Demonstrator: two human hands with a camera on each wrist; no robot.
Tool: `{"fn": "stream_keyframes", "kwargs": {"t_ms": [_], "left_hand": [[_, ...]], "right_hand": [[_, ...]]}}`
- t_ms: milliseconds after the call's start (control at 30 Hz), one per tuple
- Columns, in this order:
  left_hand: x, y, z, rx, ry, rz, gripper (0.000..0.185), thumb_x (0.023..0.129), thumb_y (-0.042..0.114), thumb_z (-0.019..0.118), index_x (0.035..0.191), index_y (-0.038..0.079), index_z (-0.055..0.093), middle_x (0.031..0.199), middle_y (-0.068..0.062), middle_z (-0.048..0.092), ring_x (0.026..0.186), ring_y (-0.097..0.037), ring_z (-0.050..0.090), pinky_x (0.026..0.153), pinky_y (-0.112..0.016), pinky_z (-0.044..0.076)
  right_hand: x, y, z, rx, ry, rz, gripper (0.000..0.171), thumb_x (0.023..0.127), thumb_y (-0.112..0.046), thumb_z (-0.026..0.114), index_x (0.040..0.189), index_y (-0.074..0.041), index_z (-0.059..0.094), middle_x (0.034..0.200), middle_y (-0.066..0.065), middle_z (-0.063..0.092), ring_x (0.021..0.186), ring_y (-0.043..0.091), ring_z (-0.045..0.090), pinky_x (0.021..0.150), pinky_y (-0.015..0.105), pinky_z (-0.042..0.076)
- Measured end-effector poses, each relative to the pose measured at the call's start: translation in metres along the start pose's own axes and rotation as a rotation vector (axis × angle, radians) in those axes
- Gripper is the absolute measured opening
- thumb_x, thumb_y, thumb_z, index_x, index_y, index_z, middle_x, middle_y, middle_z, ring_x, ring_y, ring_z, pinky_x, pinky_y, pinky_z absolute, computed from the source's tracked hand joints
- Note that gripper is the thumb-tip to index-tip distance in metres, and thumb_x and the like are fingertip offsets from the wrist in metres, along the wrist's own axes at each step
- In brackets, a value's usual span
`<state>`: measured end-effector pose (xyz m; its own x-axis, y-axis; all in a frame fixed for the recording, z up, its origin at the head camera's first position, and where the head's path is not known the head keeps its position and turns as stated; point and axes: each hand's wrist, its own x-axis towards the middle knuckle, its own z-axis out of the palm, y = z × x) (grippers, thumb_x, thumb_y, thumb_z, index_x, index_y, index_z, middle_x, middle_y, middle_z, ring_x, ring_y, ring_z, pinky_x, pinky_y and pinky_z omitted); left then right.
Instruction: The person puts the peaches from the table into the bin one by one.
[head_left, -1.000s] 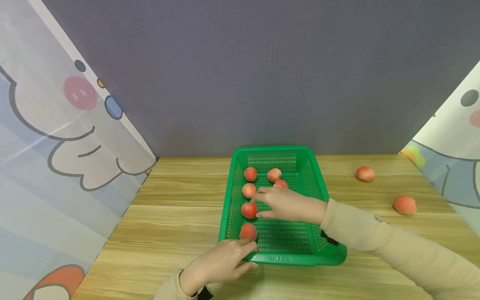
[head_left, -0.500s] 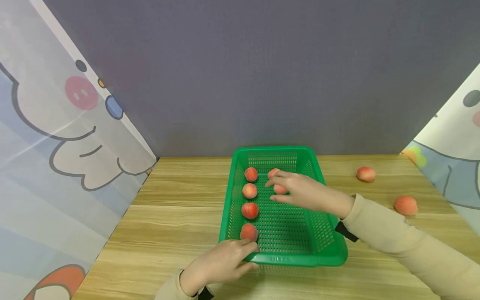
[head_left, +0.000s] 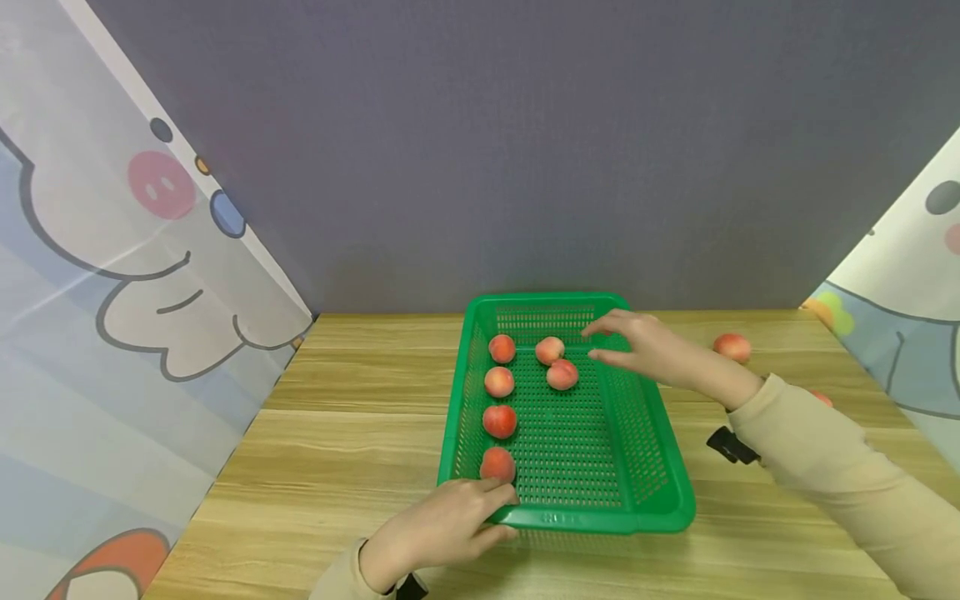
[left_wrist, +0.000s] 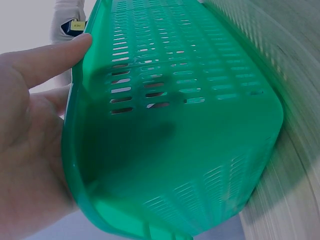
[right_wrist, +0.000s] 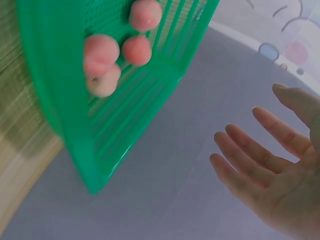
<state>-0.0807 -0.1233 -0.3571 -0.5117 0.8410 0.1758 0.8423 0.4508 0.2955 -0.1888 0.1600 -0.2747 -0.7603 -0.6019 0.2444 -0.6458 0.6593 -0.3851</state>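
Observation:
A green slotted basket (head_left: 645,467) stands mid-table with several peaches in it: a column along its left side, such as one peach (head_left: 499,421), and two near the far end, one of them the peach (head_left: 562,375). My left hand (head_left: 480,508) grips the basket's near left corner; in the left wrist view its thumb (left_wrist: 50,55) lies over the basket's rim (left_wrist: 75,150). My right hand (head_left: 611,342) hovers over the far right rim, fingers spread and empty, as the right wrist view's right hand (right_wrist: 265,160) confirms.
A loose peach (head_left: 731,347) lies on the wooden table (head_left: 345,433) at the far right; another peach (head_left: 821,398) shows partly behind my right sleeve. A grey wall stands behind, with cartoon-print curtains on both sides.
My right hand has drawn away from the left column of peaches, moving right and back to the far right rim, empty. The left hand and basket have stayed put.

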Motion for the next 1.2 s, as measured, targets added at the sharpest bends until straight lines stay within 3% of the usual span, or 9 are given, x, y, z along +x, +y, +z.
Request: {"fn": "stream_keyframes", "kwargs": {"t_ms": [333, 567, 800, 1200], "left_hand": [[0.0, 0.0, 0.0, 0.003, 0.002, -0.001, 0.018, 0.083, 0.026, 0.061, 0.093, 0.012, 0.055, 0.081, 0.007, 0.055, 0.061, 0.005, 0.036, 0.057, -0.007, 0.035], [0.0, 0.0, 0.0, 0.013, 0.0, -0.004, 0.018, 0.083, 0.026, 0.061, 0.094, 0.012, 0.055, 0.082, 0.007, 0.056, 0.062, 0.006, 0.038, 0.058, -0.008, 0.037], [0.0, 0.0, 0.0, 0.01, -0.001, -0.006, 0.018, 0.084, 0.026, 0.061, 0.094, 0.013, 0.055, 0.082, 0.008, 0.055, 0.062, 0.005, 0.038, 0.058, -0.008, 0.037], [0.001, 0.001, -0.001, 0.021, -0.003, -0.007, 0.019, 0.084, 0.026, 0.06, 0.095, 0.012, 0.055, 0.082, 0.008, 0.056, 0.062, 0.006, 0.039, 0.059, -0.009, 0.038]], "right_hand": [[-0.008, 0.03, -0.013, -0.013, 0.027, 0.135, 0.029, 0.086, -0.017, 0.058, 0.11, -0.001, 0.057, 0.106, 0.015, 0.057, 0.097, 0.031, 0.051, 0.079, 0.046, 0.042], [-0.014, 0.054, -0.018, -0.056, 0.057, 0.17, 0.029, 0.088, -0.017, 0.055, 0.11, 0.002, 0.057, 0.107, 0.021, 0.057, 0.098, 0.036, 0.05, 0.079, 0.05, 0.04], [-0.021, 0.076, -0.023, -0.018, 0.045, 0.253, 0.034, 0.089, -0.018, 0.053, 0.114, 0.004, 0.053, 0.111, 0.025, 0.054, 0.103, 0.04, 0.047, 0.083, 0.053, 0.037], [-0.029, 0.109, -0.024, -0.036, 0.098, 0.296, 0.028, 0.088, -0.01, 0.054, 0.11, 0.008, 0.053, 0.105, 0.031, 0.054, 0.096, 0.043, 0.05, 0.08, 0.054, 0.039]]}}
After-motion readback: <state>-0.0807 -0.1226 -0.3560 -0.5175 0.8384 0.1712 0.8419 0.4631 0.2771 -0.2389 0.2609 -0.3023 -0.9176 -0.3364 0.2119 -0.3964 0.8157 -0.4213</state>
